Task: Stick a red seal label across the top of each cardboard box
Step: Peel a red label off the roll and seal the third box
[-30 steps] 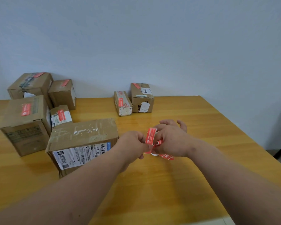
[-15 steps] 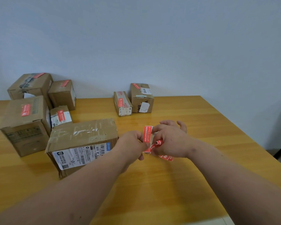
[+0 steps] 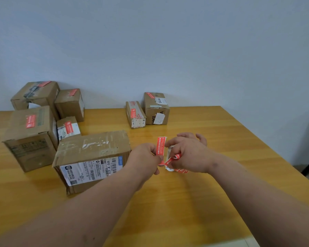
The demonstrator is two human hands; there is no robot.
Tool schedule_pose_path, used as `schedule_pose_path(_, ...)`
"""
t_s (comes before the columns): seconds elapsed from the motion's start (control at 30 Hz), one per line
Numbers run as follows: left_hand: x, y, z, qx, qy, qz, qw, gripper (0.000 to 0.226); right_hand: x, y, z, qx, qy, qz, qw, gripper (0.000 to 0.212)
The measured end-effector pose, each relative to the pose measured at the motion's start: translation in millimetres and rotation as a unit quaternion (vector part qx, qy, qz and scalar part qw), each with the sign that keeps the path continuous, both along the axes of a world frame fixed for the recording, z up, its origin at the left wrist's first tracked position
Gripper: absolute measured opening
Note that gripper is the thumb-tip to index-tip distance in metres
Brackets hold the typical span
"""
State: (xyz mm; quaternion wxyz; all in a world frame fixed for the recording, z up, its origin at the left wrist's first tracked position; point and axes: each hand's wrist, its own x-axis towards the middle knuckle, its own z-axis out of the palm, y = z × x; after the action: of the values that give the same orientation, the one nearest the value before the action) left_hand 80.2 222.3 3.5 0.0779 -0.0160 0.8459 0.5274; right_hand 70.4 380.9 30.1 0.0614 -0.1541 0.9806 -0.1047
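So on the far left of the yellow-orange wooden table [image 3: 185, 202] we've got a cluster of four brown cardboard boxes, each already wearing a red label on top: the big worn box at the back [image 3: 35, 94], the squarish box beside it [image 3: 70, 104], the large box with the dented front [image 3: 29, 138], and the little flat box with the white shipping slip [image 3: 68, 128] tucked between them. Just right of those sits the wide taped-up cardboard box with the barcode label [image 3: 92, 158], and its top has no red seal on it. Then come our hands, held over the table. Our left hand [image 3: 146, 158] is pinched shut on the lower end of a red seal label with white print [image 3: 161, 146], which stands upright. Our right hand [image 3: 187, 154] is closed around a crumpled strip of red labels and white backing [image 3: 175, 160], touching the upright label. Behind the hands, near the pale wall [image 3: 168, 41], two more small sealed boxes [image 3: 147, 111] stand side by side.
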Motion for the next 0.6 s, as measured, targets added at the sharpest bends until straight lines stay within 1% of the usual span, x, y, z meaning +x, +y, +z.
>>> schedule_pose_path(0.17, 1, 2, 2, 0.03, -0.011, 0.01, 0.999, 0.008, -1, 0, 1, -0.013, 0.0, -0.001, 1.0, 0.01)
schedule_pose_path(0.37, 4, 2, 7, 0.03, -0.021, 0.018, 0.999, 0.012, -3, -2, 3, 0.006, 0.001, 0.004, 1.0, 0.012)
schedule_pose_path(0.5, 6, 1, 10, 0.01, -0.019, -0.011, 1.0, 0.008, -2, -5, 4, 0.039, 0.015, 0.007, 0.999, 0.02)
schedule_pose_path(0.6, 10, -3, 11, -0.009, -0.026, -0.035, 0.999, 0.01, -1, -10, 5, 0.072, 0.03, 0.011, 0.997, 0.032)
